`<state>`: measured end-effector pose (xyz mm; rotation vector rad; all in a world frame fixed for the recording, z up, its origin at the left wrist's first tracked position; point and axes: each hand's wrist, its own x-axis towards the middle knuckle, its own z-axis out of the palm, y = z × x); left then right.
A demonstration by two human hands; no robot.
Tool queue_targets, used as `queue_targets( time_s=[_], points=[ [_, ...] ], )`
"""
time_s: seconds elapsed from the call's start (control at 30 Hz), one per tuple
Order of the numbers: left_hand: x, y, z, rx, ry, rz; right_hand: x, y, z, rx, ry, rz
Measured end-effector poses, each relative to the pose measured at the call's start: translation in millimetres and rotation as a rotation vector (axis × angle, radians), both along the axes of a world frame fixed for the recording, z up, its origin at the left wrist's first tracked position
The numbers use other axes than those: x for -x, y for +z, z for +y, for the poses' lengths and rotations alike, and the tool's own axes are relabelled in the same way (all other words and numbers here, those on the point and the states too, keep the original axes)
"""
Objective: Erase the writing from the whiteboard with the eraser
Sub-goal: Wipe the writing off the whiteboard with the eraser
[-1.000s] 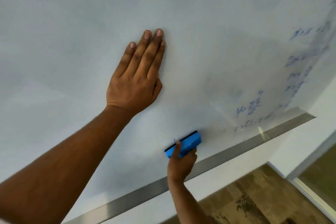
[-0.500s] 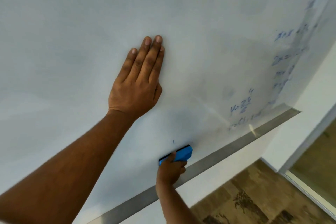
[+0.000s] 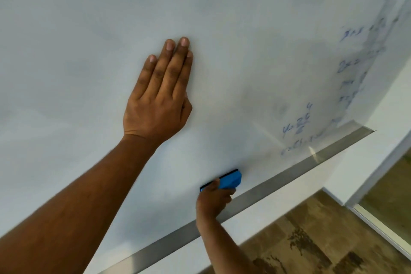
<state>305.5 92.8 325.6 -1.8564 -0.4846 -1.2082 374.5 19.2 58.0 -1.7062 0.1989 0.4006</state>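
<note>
Presently, the left hand (image 3: 156, 104) is laid flat against the whiteboard (image 3: 89, 40), fingers straight and held together, nothing gripped. The right hand (image 3: 214, 201) is seen lower down, close above the metal ledge (image 3: 289, 176) at the board's bottom edge, its fingers curled round the blue eraser (image 3: 230, 180). The eraser's dark pad is pressed to the board surface — its blue body faces outward, tilted upward to the right. The two hands are well apart, the left above and to the left of the right. Blue writing (image 3: 298, 128) is noted on the board's right portion, to the right of the eraser and apart from it; further faint, partly smeared lines run up the right edge — too blurred to be read. A brown patterned floor (image 3: 311, 240) is visible below the ledge.
</note>
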Motion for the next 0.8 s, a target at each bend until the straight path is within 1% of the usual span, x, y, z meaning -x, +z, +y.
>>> queue_targets(
  time_s=[0.03, 0.07, 0.13, 0.2, 0.23, 0.27, 0.33, 0.4, 0.47, 0.5, 0.53, 0.57, 0.6, 0.63, 0.73, 0.8],
  points=[
    [0.4, -0.4, 0.1, -0.001, 0.01, 0.004, 18.1, 2.7, 0.5, -0.026, 0.052, -0.061],
    [1.6, 0.2, 0.5, -0.006, 0.017, 0.004, 35.3, 12.1, -0.3, -0.082, 0.101, -0.169],
    [2.1, 0.9, 0.7, -0.012, 0.022, 0.006, 48.9, 39.6, -6.3, -0.194, 0.2, -0.477],
    [4.1, 0.5, -1.4, -0.018, 0.037, -0.004, 25.5, 73.7, -9.8, -0.211, 0.229, -0.806],
    [5.4, 0.4, -1.9, -0.014, 0.04, -0.006, 1.1, 92.2, -10.0, -0.194, 0.208, -0.926],
    [4.1, 1.3, -3.1, -0.007, 0.043, -0.003, -32.6, 111.0, -10.7, -0.172, 0.162, -0.988],
    [3.2, 2.1, -4.7, 0.002, 0.052, 0.005, -110.1, 136.2, -14.0, -0.119, 0.037, -0.946],
    [3.9, -0.5, -4.2, 0.049, 0.058, -0.015, -180.4, 131.7, -26.7, -0.054, -0.046, -0.779],
    [-12.4, -7.8, -15.6, 0.132, 0.034, -0.087, -235.8, 99.4, -47.4, 0.011, -0.032, -0.492],
    [-16.7, -15.5, -20.3, 0.199, 0.027, -0.101, -237.8, 78.8, -54.2, 0.04, 0.006, -0.311],
    [-30.0, -21.5, -27.0, 0.244, 0.02, -0.091, -236.2, 62.3, -59.2, 0.061, 0.045, -0.174],
    [-45.9, -28.4, -33.7, 0.271, 0.001, -0.053, -227.0, 49.3, -62.3, 0.062, 0.092, -0.11],
    [-64.5, -32.5, -39.7, 0.281, -0.017, -0.008, -213.2, 43.7, -62.6, 0.062, 0.142, -0.132],
    [-82.0, -32.4, -43.7, 0.281, -0.035, 0.031, -195.8, 46.5, -60.8, 0.044, 0.191, -0.22],
    [-131.0, -12.4, -46.1, 0.259, -0.048, 0.072, -168.3, 84.8, -56.9, -0.068, 0.276, -0.643],
    [-160.4, 5.4, -44.4, 0.222, -0.054, 0.072, -188.3, 116.8, -55.0, -0.06, 0.244, -0.865]
  ],
)
